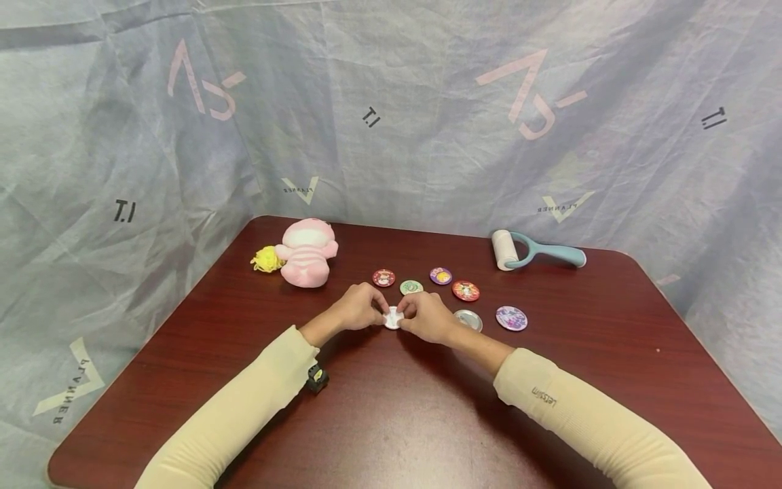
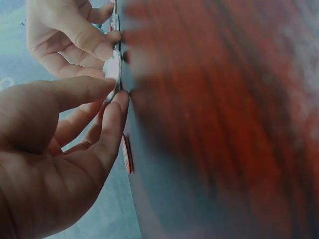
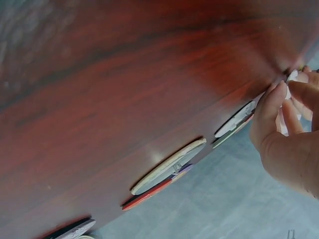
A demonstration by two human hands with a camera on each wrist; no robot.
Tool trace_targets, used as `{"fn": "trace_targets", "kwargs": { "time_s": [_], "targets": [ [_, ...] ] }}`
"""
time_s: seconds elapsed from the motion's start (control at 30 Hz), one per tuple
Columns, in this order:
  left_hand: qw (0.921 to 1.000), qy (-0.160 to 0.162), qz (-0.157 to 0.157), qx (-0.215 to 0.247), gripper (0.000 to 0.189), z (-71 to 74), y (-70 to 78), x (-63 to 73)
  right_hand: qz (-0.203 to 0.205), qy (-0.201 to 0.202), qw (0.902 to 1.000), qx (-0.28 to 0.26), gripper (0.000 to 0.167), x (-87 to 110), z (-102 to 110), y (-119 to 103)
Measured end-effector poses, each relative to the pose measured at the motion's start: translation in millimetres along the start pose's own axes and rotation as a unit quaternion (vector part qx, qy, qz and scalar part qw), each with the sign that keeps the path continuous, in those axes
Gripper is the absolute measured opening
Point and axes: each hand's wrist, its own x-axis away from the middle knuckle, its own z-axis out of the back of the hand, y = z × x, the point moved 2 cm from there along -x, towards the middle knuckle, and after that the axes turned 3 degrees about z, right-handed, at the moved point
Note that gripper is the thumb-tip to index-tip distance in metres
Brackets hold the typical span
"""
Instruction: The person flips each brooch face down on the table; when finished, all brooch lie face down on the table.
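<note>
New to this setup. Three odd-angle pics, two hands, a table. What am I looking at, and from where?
There is no robot here, just a person's bare left hand and right hand. The wide picture comes from a camera on the head, looking forward and down. The other two come from cameras worn on the wrists, one each, so the table looks tipped on its side.

On it lie a pink plush toy beside something yellow, a roller with a blue-green handle, several colourful round badges and a silvery disc. Both hands pinch one small white disc between them.
</note>
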Motion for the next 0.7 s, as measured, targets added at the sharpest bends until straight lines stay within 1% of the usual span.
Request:
{"fn": "trace_targets", "kwargs": {
  "time_s": [0.33, 0.7],
  "targets": [
    [0.9999, -0.006, 0.008, -0.013, 0.01, -1.7, 1.5, 0.9, 0.01, -0.001, 0.9999, 0.005, 0.012, 0.9, -0.1, -0.1],
    [0.9997, -0.004, 0.007, -0.025, 0.01, -2.6, 0.3, 0.0, 0.011, 0.001, 0.9999, 0.007, 0.012, 0.4, -0.2, 1.3]
  ]
}}
